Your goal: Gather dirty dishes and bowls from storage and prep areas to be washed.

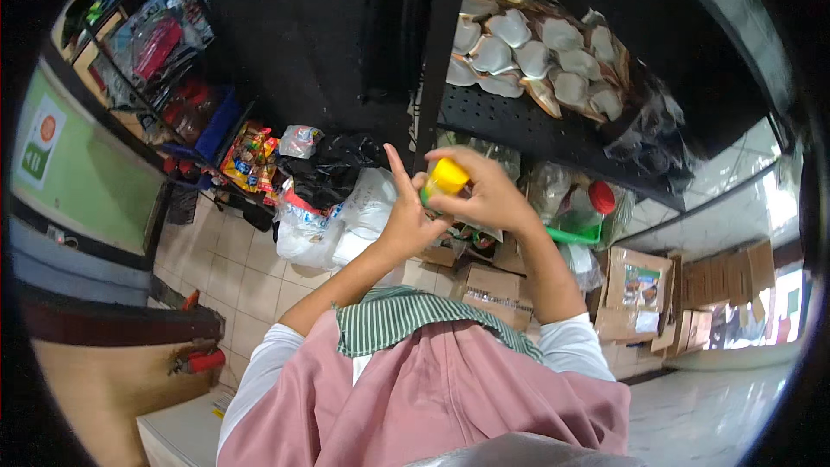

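In front of my chest, my right hand (pixel 483 191) grips a small container with a yellow lid (pixel 449 175). Its fingers and thumb wrap around the sides, and a little green shows low on the container. My left hand (pixel 410 217) is right beside it, with one finger stretched upward and the thumb side toward the container. Whether the left hand also holds the container is hidden where the two hands overlap. Beyond the hands stands a black metal shelf rack (pixel 519 123). White plastic bags (pixel 369 204) lie on the floor to the left.
Egg trays (pixel 532 55) sit on the upper shelf. Below are clear jars, one with a red lid (pixel 602 198), and a green basket (pixel 577 233). Cardboard boxes (pixel 496 292) stand on the tiled floor. At left are colourful snack packets (pixel 251 159) and a blue crate (pixel 211 126).
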A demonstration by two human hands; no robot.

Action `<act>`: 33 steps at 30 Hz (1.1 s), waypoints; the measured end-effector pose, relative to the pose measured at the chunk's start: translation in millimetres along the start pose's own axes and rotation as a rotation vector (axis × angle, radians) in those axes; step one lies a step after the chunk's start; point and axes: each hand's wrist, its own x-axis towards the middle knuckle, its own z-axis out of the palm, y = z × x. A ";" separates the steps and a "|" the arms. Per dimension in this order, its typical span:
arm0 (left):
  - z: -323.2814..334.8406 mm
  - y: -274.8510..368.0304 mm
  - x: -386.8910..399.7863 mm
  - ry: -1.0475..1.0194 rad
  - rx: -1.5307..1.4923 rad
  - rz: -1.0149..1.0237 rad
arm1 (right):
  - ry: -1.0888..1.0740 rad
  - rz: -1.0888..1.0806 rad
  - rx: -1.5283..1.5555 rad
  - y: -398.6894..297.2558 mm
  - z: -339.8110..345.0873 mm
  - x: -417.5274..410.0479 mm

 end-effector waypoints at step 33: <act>-588.4 -45.8 -389.9 1.105 0.075 -0.764 | 0.622 -0.499 0.194 -96.7 398.0 268.5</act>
